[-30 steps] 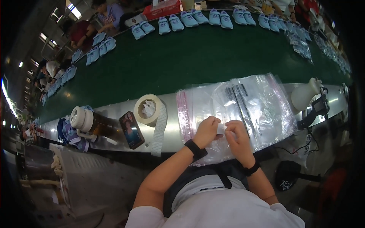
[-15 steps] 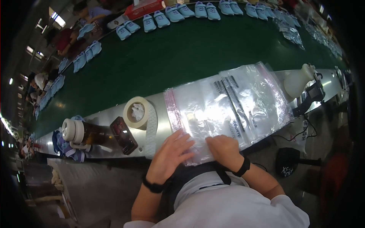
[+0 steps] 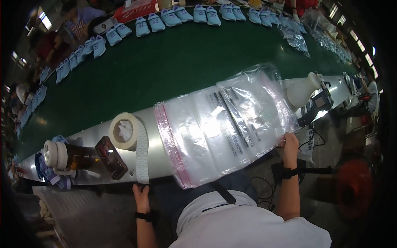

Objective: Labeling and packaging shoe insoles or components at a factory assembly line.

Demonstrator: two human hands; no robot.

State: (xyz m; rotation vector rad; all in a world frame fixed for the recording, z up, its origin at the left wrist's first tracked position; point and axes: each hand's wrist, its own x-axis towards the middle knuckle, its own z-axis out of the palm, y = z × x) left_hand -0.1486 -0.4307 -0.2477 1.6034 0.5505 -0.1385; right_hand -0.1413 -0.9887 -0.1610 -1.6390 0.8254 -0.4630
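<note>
My left hand is at the near edge of the metal bench, just below the hanging end of a pale label strip. Its fingers look curled, and what they hold, if anything, is hidden. A stack of clear plastic bags with pink-edged ends and dark print lies across the bench and over the green belt. By the stack's lower right corner is my right hand, fingers curled at the edge; whether it grips bag or bench I cannot tell. The label roll lies on the bench's left part.
Left of the roll are a dark phone and a brown-tinted bottle with a white lid. A white plastic container and a black device stand on the right. Light-blue shoes line the far side of the green belt.
Both hands have left the near edge of the bag stack and moved apart, left to the strip's end, right to the stack's lower right corner. The view has shifted.
</note>
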